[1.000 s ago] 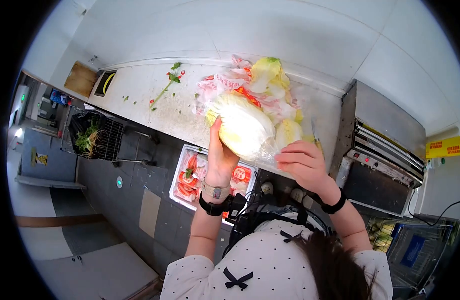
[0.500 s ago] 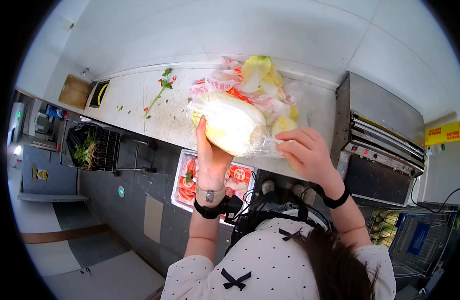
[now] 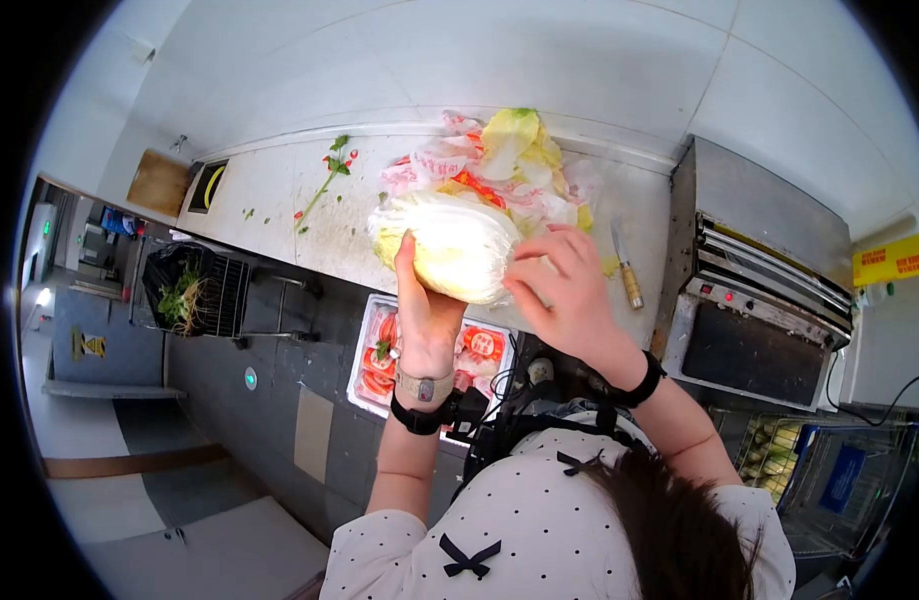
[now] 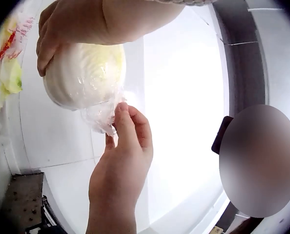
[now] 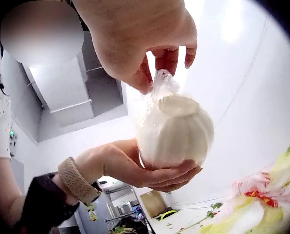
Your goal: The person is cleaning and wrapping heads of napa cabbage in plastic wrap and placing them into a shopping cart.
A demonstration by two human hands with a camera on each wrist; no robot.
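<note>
The left hand (image 3: 431,325) is turned palm up under the cabbage (image 3: 444,250), its thumb lying along the near side and its fingers curved round the underside. The right hand (image 3: 569,295) comes in from the right, wrist bent, its thumb and fingertips nearly closed on a gathered end of clear film (image 5: 163,85); another finger stands apart from them. Both forearms reach forward from the near side, so the cabbage is held up over the near part of the bench (image 3: 374,225).

The right wrist view shows what the head view does not: the pale, flat root end facing the right hand, with the film bunched into a small tuft there. The left wrist view shows the film drawn out between the cabbage and the right fingertips.

The cabbage is plump and rounded, with white ribs and yellow-green leaf, glossy under the film; glare washes out much of its upper side in the head view.

Beyond it on the bench lie crumpled printed wrappers (image 3: 434,165) and loose leaves (image 3: 519,145). A knife (image 3: 627,270) lies to the right, and a leafy stem (image 3: 324,188) to the left.
</note>
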